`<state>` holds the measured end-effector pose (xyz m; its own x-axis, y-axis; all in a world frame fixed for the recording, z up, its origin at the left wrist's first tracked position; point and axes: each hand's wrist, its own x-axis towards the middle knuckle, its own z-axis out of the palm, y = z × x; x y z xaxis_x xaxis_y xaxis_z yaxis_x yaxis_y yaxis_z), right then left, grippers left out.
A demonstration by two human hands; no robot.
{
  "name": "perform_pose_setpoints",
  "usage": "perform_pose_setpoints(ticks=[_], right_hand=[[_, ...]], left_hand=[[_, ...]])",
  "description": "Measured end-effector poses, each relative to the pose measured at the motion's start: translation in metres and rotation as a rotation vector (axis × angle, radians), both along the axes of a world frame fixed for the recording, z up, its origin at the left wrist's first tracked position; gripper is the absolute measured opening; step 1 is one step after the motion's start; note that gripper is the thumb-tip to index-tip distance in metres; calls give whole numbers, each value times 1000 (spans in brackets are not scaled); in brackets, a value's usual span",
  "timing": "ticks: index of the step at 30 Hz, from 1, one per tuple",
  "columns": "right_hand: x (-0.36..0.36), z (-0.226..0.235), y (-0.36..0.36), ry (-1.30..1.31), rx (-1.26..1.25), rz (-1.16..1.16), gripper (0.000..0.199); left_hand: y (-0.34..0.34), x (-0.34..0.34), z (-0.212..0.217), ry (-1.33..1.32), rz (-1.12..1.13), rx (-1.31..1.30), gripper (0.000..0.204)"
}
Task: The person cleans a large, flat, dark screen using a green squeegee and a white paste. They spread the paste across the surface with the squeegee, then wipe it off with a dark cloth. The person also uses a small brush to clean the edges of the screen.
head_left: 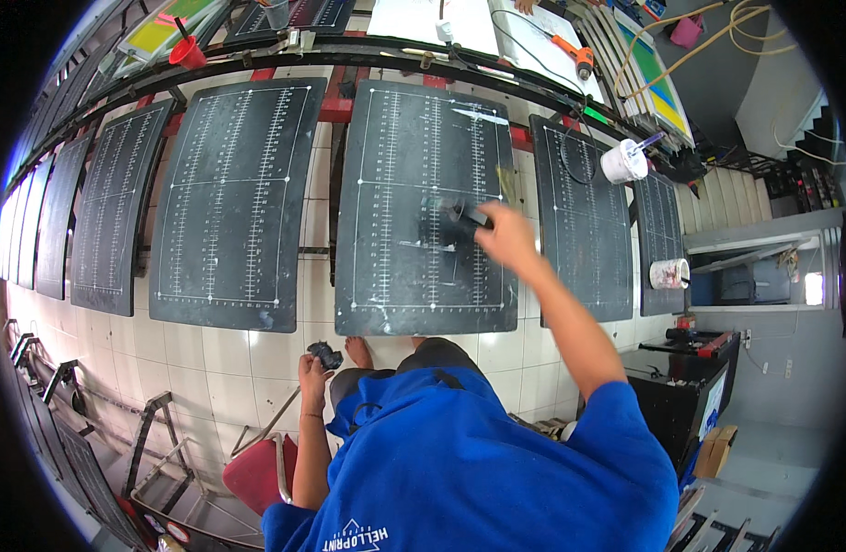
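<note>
My right hand (pixel 507 236) reaches over the middle printing board (pixel 377 276), a dark grey panel marked with white ruler lines. Its fingers close round a dark-handled tool (pixel 460 219), which is smeared by motion, so its kind is unclear. I cannot tell whether the tool touches the board. Pale smudges mark the surface around it. Lower, in front of the board's near edge, my left hand (pixel 313 375) is closed on a crumpled dark cloth (pixel 325 356), held near my left leg.
More ruled boards (pixel 225 207) stand in a row on both sides. A white tub (pixel 624 163) with a tool in it sits at the right, near another tub (pixel 668 274). Beyond the far rail are a red cup (pixel 187 53) and an orange heat gun (pixel 575 57). A red chair (pixel 255 474) stands at lower left.
</note>
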<state>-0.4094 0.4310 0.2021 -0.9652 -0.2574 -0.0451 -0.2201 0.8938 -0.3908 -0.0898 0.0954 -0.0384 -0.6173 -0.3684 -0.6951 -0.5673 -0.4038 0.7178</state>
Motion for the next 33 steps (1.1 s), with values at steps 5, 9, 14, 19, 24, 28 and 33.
perform_pose_setpoints(ticks=[5, 9, 14, 19, 24, 28, 33], right_hand=[[-178, 2, 47, 148, 164, -53, 40], [-279, -10, 54, 212, 210, 56, 41], [-328, -39, 49, 184, 309, 173, 40], [-298, -64, 51, 293, 229, 151, 31], [-241, -54, 49, 262, 242, 185, 33], [-225, -37, 38, 106, 278, 187, 42], [-243, -8, 39, -499, 145, 146, 52]], left_hand=[[25, 38, 10, -51, 166, -83, 12], [72, 79, 25, -177, 229, -175, 13], [126, 104, 40, -245, 300, -189, 8], [148, 100, 36, -232, 296, -179, 8], [155, 66, 21, -142, 264, -147, 8], [155, 46, 17, -83, 217, -147, 9], [146, 45, 26, -14, 196, -215, 9]])
